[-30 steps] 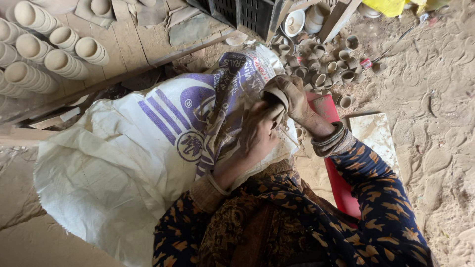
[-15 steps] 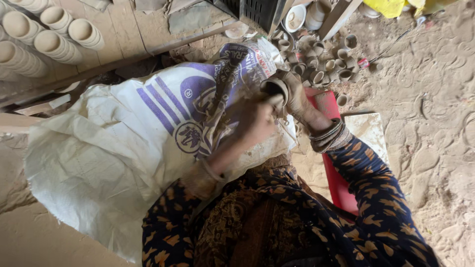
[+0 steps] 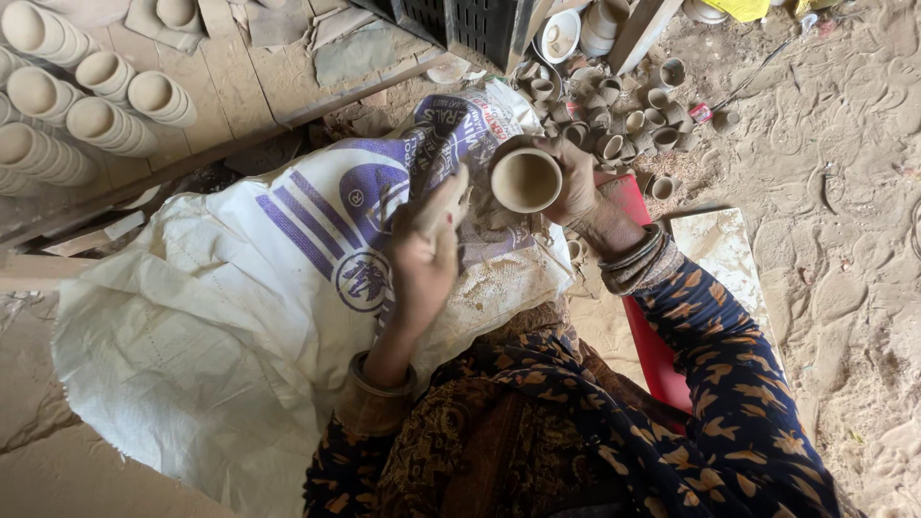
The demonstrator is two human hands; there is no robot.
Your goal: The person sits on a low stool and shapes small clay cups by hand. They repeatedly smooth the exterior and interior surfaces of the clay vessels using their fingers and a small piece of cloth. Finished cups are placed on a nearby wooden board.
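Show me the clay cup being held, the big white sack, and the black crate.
clay cup [image 3: 526, 179], head view, on its open inside.
white sack [image 3: 192, 355], head view, on its plain white cloth.
black crate [image 3: 470, 21], head view, on its slatted side wall.

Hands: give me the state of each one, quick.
Left hand: closed around a small flat clay-coloured tool.
Right hand: closed, holding a clay cup.

tan clay cup [image 3: 526, 179] in right hand's [image 3: 574, 182] grip; under it white sack [image 3: 221, 317] with purple stripes; beside it red board [image 3: 657, 355]
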